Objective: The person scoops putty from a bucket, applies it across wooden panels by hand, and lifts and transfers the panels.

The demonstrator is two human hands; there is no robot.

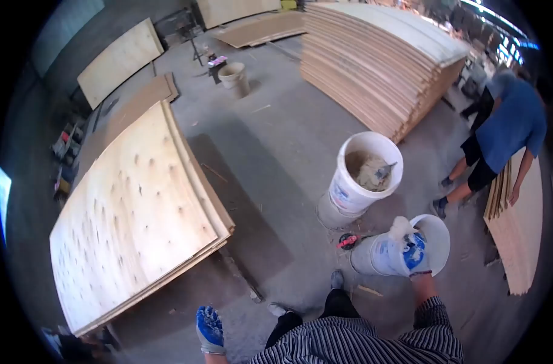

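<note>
My right hand, in a blue and white glove, is at the near side of a white bucket. Its fingers are bent round something I cannot make out, beside a pale, fluffy lump. My left hand, gloved in blue and white, hangs low with nothing touching it; its fingers look curled, but the palm is not clear. Farther off, a taller white bucket holds a pale paste with a scraper-like tool in it.
Spotted plywood sheets lie at left. A tall plywood stack stands behind the buckets. At right, a person in blue bends over more sheets. A red and black object lies by the buckets.
</note>
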